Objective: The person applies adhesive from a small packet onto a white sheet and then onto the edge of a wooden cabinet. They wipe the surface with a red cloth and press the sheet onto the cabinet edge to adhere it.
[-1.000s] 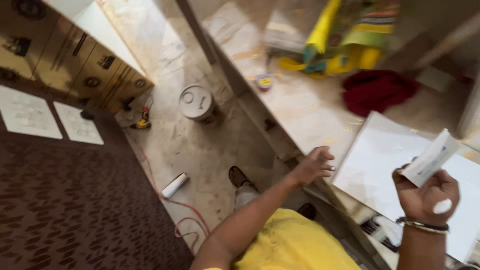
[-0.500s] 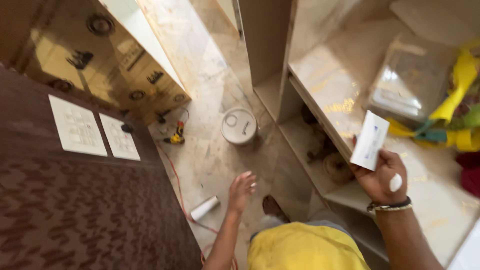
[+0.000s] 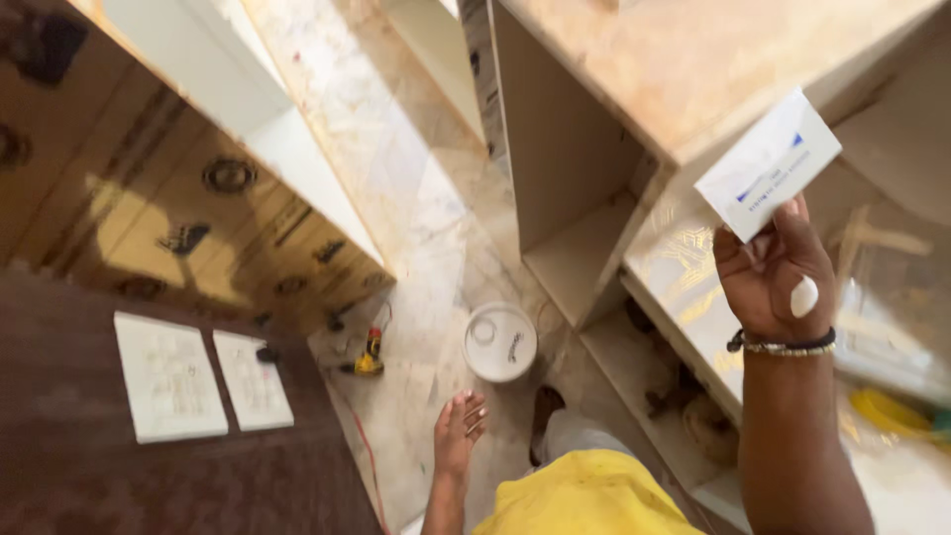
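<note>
- The right hand [image 3: 773,272] is raised, its grip closed on a small white packet with blue print [image 3: 768,163], pinched at the lower edge between thumb and fingers.
- The packet sits tilted above the pale stone shelf [image 3: 684,287], well above the white bucket [image 3: 499,341] on the floor.
- A bracelet [image 3: 783,345] circles that wrist.
- The left hand [image 3: 459,431] hangs low, just below the bucket, fingers loose and open, holding nothing.
- Left of the bucket lies a yellow tool [image 3: 369,354]; farther left, two white plates [image 3: 203,381] rest on a dark board.
</note>
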